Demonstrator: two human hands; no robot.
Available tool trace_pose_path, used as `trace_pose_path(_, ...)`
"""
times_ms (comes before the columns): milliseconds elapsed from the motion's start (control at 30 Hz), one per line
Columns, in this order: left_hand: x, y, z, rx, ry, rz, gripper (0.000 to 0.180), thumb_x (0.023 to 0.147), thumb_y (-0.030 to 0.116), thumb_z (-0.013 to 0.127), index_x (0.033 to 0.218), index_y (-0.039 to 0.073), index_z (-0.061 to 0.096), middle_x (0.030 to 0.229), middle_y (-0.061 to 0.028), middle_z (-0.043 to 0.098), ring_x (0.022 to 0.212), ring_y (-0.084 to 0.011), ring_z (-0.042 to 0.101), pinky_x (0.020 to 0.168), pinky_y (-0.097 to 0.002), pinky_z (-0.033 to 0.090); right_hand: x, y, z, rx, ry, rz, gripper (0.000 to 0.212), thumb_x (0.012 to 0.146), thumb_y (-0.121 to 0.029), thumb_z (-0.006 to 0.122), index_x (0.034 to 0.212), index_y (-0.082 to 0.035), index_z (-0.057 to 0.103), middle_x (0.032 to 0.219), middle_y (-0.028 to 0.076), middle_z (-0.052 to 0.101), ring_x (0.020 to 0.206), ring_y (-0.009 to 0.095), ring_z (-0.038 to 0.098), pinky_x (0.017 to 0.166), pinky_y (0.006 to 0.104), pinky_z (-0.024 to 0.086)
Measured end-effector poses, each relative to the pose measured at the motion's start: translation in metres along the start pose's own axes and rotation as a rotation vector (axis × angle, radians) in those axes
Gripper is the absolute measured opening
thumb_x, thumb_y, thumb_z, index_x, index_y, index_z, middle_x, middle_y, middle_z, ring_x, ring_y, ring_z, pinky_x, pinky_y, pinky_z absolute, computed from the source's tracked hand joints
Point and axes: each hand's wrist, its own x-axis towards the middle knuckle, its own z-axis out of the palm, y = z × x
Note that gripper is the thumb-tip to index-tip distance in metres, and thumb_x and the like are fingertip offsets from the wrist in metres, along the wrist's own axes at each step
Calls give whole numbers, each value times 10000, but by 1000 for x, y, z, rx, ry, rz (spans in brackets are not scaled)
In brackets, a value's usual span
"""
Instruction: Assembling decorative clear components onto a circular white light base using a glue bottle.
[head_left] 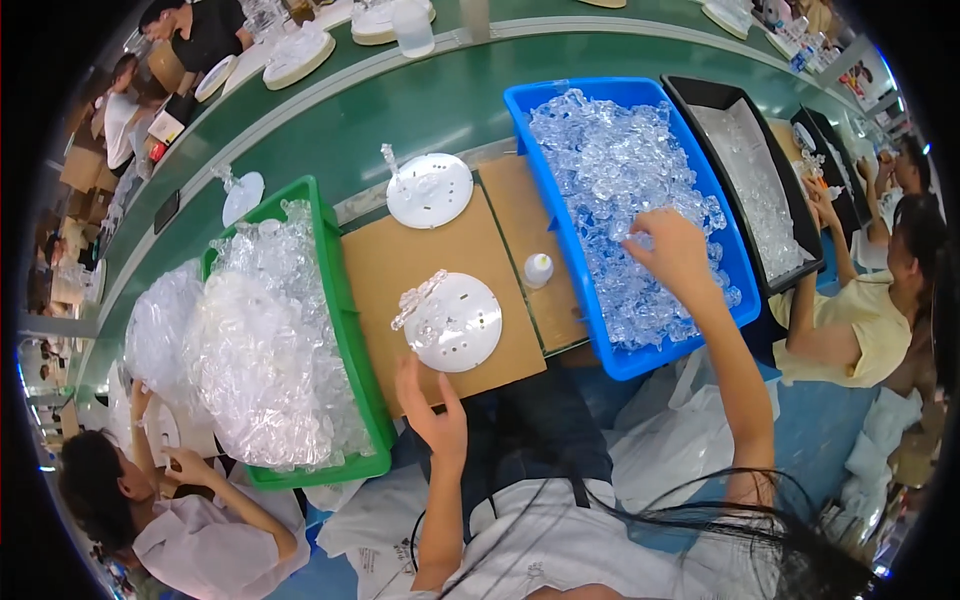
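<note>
A white plate [470, 325] is just past the wide-spread left hand [437, 418]. Clear bits [600, 160] fill a blue bin [640, 362] under the bent right hand [672, 258]; I can't tell if it holds any.

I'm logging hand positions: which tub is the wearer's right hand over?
The blue tub: the right hand is over its clear pieces. It stands between the green tub and the nearer black tub.

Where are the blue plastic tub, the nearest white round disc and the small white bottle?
Blue plastic tub [568, 230]: head view, on its left side wall.
Nearest white round disc [468, 332]: head view, on its bare face.
Small white bottle [538, 272]: head view, on its middle.
</note>
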Motion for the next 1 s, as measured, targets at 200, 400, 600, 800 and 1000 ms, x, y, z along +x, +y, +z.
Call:
trace_pose_path(200,-15,28,-38,-224,-288,22,422,783,33,677,1191,-7,578,1247,-172,561,1164,-318,526,988,-382,394,-38,-79,-56,727,-238,155,159,788,-172,693,861,-47,627,737,50,628,624,120,567,557,257,443)
trace_pose_path(400,-5,31,-23,-441,-437,82,540,746,42,732,1254,37,549,1376,-179,417,1126,-296,538,902,-361,466,-69,-167,-16,668,-358,-287,202,738,-110,701,893,-44,590,861,117,615,765,276,617,566,340,486)
trace_pose_path(600,-19,2,-16,-648,-316,-249,396,719,-45,721,1098,51,659,1245,-124,494,989,-214,595,787,-283,502,-58,-169,1,862,-526,-216,270,780,-8,646,1046,-42,610,1045,95,607,952,230,627,733,293,544)
trace_pose_path(800,-14,-20,6,-318,-54,126,399,749,-81,667,1114,79,648,1144,-136,546,983,-279,608,800,-326,514,-57,-186,58,1278,-573,270,283,778,3,673,1048,-43,603,998,100,645,974,193,631,770,274,531)
trace_pose_path(1000,-15,-37,-6,-67,-107,167,448,751,-85,608,1179,49,603,1151,-159,552,1049,-327,569,886,-389,478,-51,-197,72,680,-99,-249,210,727,6,670,913,-82,632,957,71,631,858,278,611,732,343,503)
